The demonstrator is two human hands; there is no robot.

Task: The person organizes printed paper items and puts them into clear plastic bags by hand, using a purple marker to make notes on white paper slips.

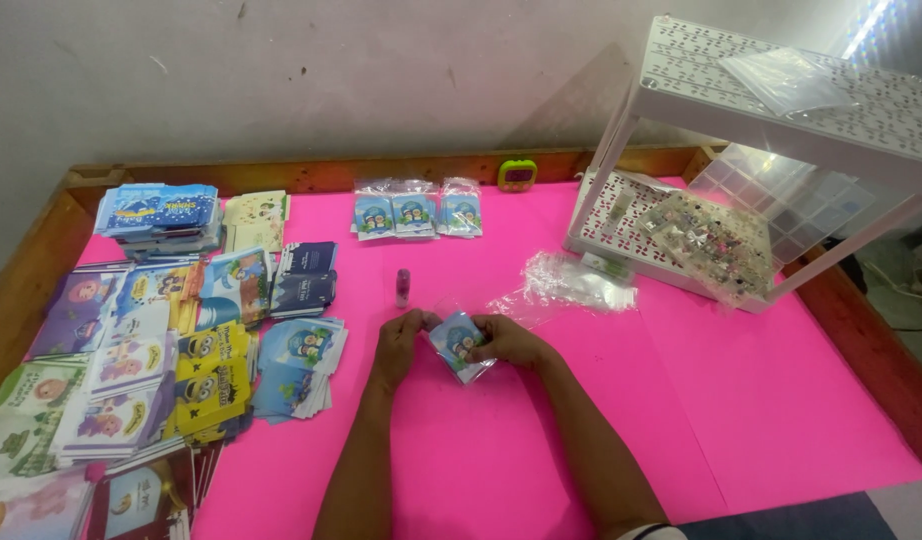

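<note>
Cards (131,360) stacked by design along the mat's (781,400) left edge, I note; left hand (399,340) and right hand (511,342) both pinch one packet (459,345) at mid-mat, lifted for fingers to work it; tube (403,287) just behind; finished packets (416,212) rowed further back; bags (566,285), rack (681,250) right.
</note>
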